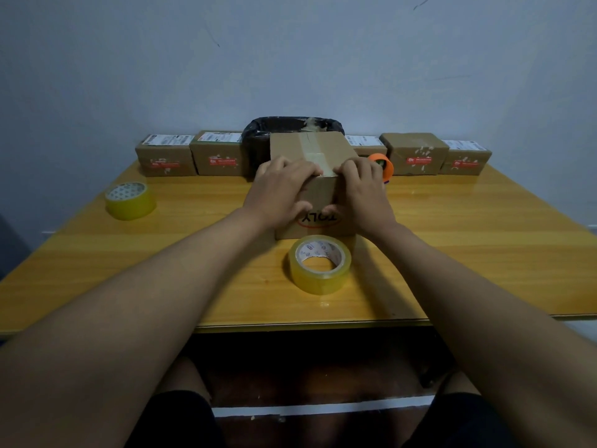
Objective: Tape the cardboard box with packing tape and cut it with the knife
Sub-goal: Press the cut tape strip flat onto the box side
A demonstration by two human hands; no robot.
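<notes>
A brown cardboard box (318, 150) stands in the middle of the wooden table (452, 247), with a strip of tape along its top seam. My left hand (281, 192) and my right hand (361, 192) both press on the box's near top edge, fingers over the top and thumbs on the front face. A roll of yellowish packing tape (319, 265) lies flat just in front of the box. No knife is visible; an orange object (382, 164) peeks out behind my right hand.
A second tape roll (130, 200) lies at the table's left. Several small taped parcels (166, 158) line the back edge against the wall. A black-lined bin (290, 127) with tape scraps stands behind the box.
</notes>
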